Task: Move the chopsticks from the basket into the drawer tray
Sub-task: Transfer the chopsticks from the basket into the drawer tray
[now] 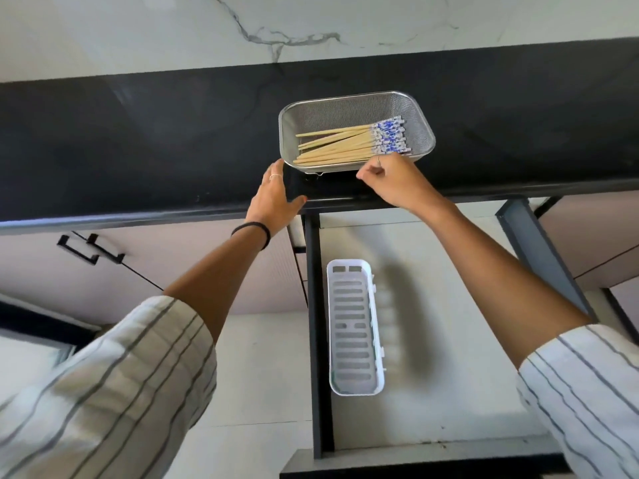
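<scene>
A steel mesh basket (420,115) stands on the black counter and holds several wooden chopsticks (340,146) with blue-and-white patterned ends pointing right. My left hand (273,198) is flat and open just left of the basket's front corner, holding nothing. My right hand (390,181) hovers at the basket's front rim, fingers curled, thumb and forefinger close together, with nothing visible in them. Below, an open drawer holds a white slotted plastic tray (375,326), which has nothing in it.
The black counter (138,150) stretches left and right under a white marbled wall. The drawer's dark side rails (316,305) frame the tray. Cabinet doors with black handles (90,250) are at the lower left.
</scene>
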Demonstrator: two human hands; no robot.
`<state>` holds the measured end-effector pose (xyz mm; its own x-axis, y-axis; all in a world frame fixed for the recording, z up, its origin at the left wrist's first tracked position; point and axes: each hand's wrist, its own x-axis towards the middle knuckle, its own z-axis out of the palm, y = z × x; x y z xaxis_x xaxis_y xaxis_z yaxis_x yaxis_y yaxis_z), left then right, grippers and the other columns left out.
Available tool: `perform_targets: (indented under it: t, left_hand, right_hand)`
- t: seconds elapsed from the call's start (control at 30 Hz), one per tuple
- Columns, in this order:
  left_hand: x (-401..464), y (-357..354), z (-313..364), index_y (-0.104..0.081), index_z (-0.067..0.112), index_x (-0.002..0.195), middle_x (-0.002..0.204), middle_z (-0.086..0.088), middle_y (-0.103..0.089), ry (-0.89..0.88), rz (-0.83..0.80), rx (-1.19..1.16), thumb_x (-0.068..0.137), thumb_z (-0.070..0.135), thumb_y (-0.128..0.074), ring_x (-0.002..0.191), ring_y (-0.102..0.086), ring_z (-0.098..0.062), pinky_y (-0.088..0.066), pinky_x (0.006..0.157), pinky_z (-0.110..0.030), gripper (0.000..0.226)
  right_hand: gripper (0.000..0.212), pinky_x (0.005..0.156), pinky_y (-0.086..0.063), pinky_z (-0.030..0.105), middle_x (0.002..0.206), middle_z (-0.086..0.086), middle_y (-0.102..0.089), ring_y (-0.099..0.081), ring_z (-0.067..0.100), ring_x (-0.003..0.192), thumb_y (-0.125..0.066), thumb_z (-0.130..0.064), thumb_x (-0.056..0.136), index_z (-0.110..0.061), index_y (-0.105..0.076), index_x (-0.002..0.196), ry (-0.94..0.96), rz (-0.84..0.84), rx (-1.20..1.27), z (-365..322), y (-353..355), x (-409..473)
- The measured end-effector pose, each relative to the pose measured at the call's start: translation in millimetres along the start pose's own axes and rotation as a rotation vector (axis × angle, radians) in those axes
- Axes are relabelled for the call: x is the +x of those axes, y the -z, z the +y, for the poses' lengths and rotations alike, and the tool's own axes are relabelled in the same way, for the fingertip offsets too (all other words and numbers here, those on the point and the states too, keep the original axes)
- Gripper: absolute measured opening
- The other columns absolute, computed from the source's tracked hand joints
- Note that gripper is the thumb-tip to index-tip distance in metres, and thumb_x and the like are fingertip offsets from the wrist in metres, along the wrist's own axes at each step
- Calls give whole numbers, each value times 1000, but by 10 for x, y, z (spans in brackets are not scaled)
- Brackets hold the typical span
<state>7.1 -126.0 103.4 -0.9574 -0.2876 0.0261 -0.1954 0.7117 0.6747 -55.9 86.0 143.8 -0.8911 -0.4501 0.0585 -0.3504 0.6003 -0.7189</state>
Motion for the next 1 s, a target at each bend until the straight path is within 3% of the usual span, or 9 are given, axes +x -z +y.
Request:
perform_targets:
  t: [0.17,0.43,0.57,0.87,1.0]
  left_hand:
    - [-38,115,-34,-17,13,149,158,-9,-19,-64,-43,87,86,23,-67,141,-31,-29,-35,113,-47,81]
    - [305,270,-164,-7,19,151,161,-8,-4,-153,-66,145,79,44,-71,147,-16,-28,-22,116,-51,99]
    - [600,132,-299,-4,25,150,161,-4,5,-189,-95,30,69,51,-77,148,-11,-25,-21,116,-48,112]
    - [731,-31,-595,-5,20,151,161,-4,4,-310,-166,-127,70,47,-78,147,-12,-20,-19,115,-31,112]
    - [759,-17,-619,-8,24,150,161,-1,1,-332,-189,-166,77,43,-74,147,-17,-23,-25,118,-43,100]
  right_hand:
    - [24,89,-51,32,104,11,-71,-64,22,99,-50,-16,94,-5,-70,102,11,14,-44,-189,-102,-9]
    - [23,93,-42,25,118,9,-66,-59,22,112,-51,-13,93,-7,-67,108,-32,120,-124,-370,-158,205]
    - [24,92,-43,25,119,10,-66,-60,23,111,-52,-10,93,-7,-67,112,-106,214,-178,-330,-243,544]
    - [37,103,-45,38,129,12,-60,-56,27,119,-52,-28,94,-11,-57,126,-391,84,-258,-243,-530,898]
    - [33,97,-46,32,129,8,-59,-58,24,113,-57,-20,90,-21,-60,123,-464,26,-278,-229,-517,1015]
